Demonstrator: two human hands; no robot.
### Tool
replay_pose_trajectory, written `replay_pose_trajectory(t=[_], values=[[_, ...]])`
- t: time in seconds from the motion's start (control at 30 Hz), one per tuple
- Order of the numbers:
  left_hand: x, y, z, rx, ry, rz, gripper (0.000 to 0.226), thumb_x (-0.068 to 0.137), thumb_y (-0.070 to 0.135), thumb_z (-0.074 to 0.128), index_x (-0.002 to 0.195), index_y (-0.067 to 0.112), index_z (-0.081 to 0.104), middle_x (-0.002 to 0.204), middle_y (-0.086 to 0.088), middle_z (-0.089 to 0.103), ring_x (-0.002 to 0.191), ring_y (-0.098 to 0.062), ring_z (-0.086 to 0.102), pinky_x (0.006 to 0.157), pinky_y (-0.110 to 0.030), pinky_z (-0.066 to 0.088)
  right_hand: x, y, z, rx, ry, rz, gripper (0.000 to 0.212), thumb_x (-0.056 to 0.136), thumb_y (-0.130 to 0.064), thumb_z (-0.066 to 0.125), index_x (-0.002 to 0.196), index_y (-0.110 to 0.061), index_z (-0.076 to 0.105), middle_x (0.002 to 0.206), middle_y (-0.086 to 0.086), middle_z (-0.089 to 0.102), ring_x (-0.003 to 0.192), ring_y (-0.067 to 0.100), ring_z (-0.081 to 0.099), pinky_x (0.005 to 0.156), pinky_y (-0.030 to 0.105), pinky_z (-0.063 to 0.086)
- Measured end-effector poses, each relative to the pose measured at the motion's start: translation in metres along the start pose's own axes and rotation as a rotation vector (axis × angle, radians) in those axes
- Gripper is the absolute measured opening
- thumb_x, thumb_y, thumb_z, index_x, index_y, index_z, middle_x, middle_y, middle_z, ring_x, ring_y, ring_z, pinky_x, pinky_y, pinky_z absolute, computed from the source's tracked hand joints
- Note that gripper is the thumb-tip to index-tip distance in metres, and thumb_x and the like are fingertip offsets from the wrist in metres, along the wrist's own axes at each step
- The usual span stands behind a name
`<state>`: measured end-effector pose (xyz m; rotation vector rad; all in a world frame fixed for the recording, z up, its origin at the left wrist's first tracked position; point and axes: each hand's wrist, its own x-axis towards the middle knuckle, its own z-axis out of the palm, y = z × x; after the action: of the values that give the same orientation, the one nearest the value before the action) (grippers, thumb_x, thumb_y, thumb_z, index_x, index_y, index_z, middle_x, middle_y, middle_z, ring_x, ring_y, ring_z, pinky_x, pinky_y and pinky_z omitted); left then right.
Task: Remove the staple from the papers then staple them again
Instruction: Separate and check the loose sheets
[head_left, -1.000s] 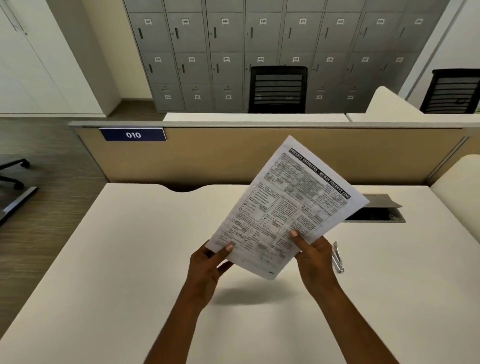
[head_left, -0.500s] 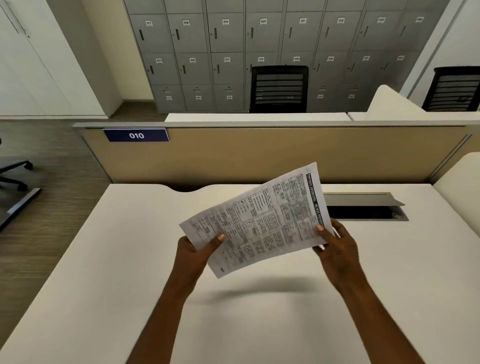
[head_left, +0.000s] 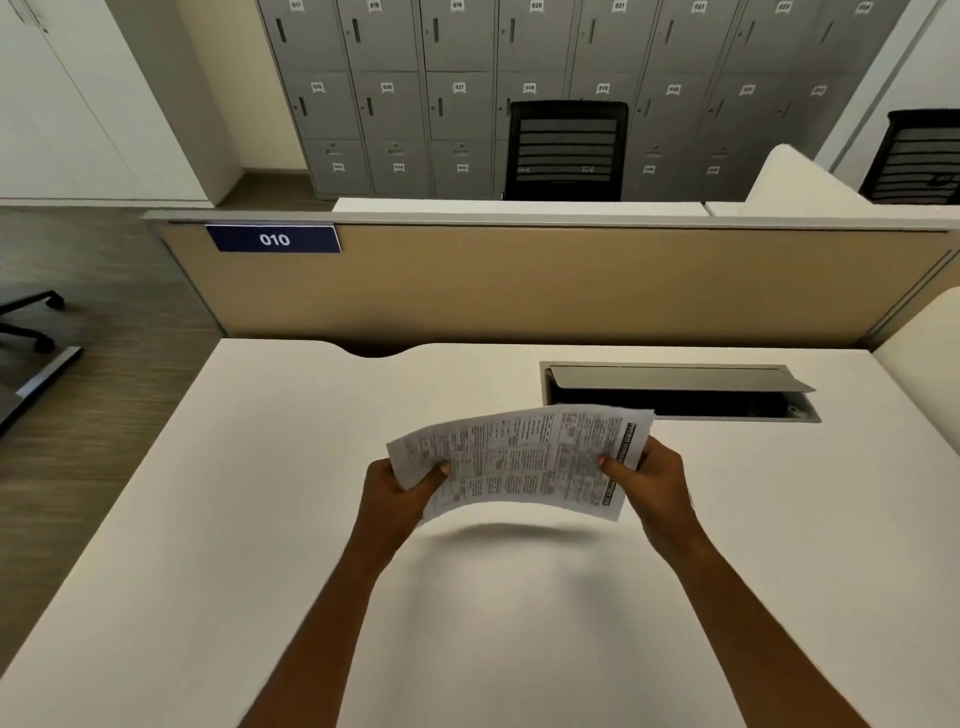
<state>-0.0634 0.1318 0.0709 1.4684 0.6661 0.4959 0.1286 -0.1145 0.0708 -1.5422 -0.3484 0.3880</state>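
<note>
Both hands grip the printed papers (head_left: 524, 462) above the white desk (head_left: 208, 519): the left hand (head_left: 400, 499) pinches the left end, the right hand (head_left: 654, 483) the right end. No staple, stapler or remover shows, so I judge nearly everything is still ahead.

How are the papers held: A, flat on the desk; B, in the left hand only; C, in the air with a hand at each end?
C: the left hand and right hand each pinch an end of the papers above the desk, shadow beneath.
</note>
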Motion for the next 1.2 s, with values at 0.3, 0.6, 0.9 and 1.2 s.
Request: replay_pose_trajectory(t=[0.3, 0.6, 0.9, 1.2], values=[[-0.006, -0.037, 0.015, -0.011, 0.117, -0.078, 0.023, 0.091, 0.009, 0.079, 0.096, 0.031, 0.077, 0.089, 0.015, 0.081, 0.091, -0.007, 0.077, 0.077, -0.025, 0.063, -0.013, 0.045, 0.024, -0.011, 0.142, 0.098, 0.042, 0.087, 0.009, 0.068, 0.094, -0.031, 0.073, 0.096, -0.007, 0.076, 0.088, 0.004, 0.074, 0.066, 0.021, 0.062], [0.000, -0.033, 0.010, 0.023, 0.115, -0.060, 0.022, 0.091, 0.012, 0.079, 0.095, 0.034, 0.076, 0.091, 0.018, 0.081, 0.089, -0.004, 0.077, 0.069, -0.020, 0.062, -0.012, 0.039, 0.022, -0.047, 0.133, 0.032, 0.039, 0.090, 0.003, 0.069, 0.102, -0.034, 0.070, 0.099, -0.013, 0.077, 0.096, 0.004, 0.073, 0.072, 0.016, 0.059], [0.001, -0.036, 0.014, 0.055, 0.086, -0.074, 0.033, 0.092, 0.003, 0.073, 0.090, 0.036, 0.077, 0.090, 0.015, 0.081, 0.087, -0.005, 0.077, 0.069, -0.021, 0.062, -0.011, 0.056, 0.024, -0.050, 0.152, 0.094, 0.032, 0.090, 0.006, 0.066, 0.112, -0.018, 0.066, 0.108, 0.002, 0.072, 0.101, 0.012, 0.069, 0.071, 0.018, 0.060], [0.005, -0.035, 0.012, 0.082, 0.107, -0.121, 0.021, 0.093, 0.003, 0.073, 0.095, 0.023, 0.075, 0.098, -0.003, 0.079, 0.095, -0.023, 0.076, 0.085, -0.047, 0.064, -0.013, 0.053, 0.021, -0.189, 0.103, 0.044, 0.029, 0.092, -0.003, 0.068, 0.121, -0.011, 0.066, 0.113, 0.007, 0.073, 0.107, 0.023, 0.070, 0.089, 0.040, 0.060]])
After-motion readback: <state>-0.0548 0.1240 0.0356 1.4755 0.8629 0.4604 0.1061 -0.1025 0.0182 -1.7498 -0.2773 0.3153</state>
